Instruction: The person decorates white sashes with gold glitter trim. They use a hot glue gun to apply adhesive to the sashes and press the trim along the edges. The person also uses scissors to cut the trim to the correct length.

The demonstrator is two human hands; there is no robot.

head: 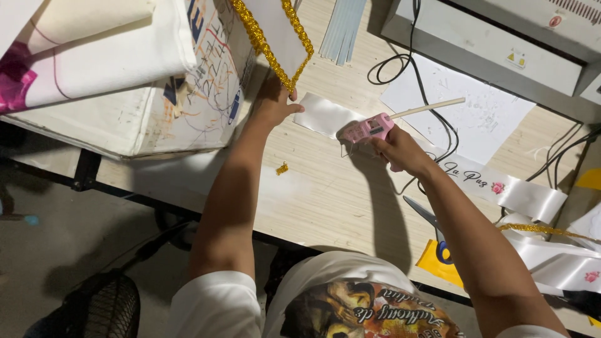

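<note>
Right hand (pixel 400 150) hides pink glue gun's (pixel 366 129) grip

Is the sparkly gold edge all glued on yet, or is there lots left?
Partly done. Gold glitter trim already runs along both edges of the white satin sash's pointed end. In hand: the left hand pinches that tip, while the right hand holds a pink glue gun beside it. Left: a cut-off bit of trim lies loose on the wooden table, and more white ribbon looks untrimmed.

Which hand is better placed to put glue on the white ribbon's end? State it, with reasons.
Probably the right hand: it grips the pink glue gun, nozzle beside the white ribbon. The left hand pinches the gold-trimmed piece.
</note>
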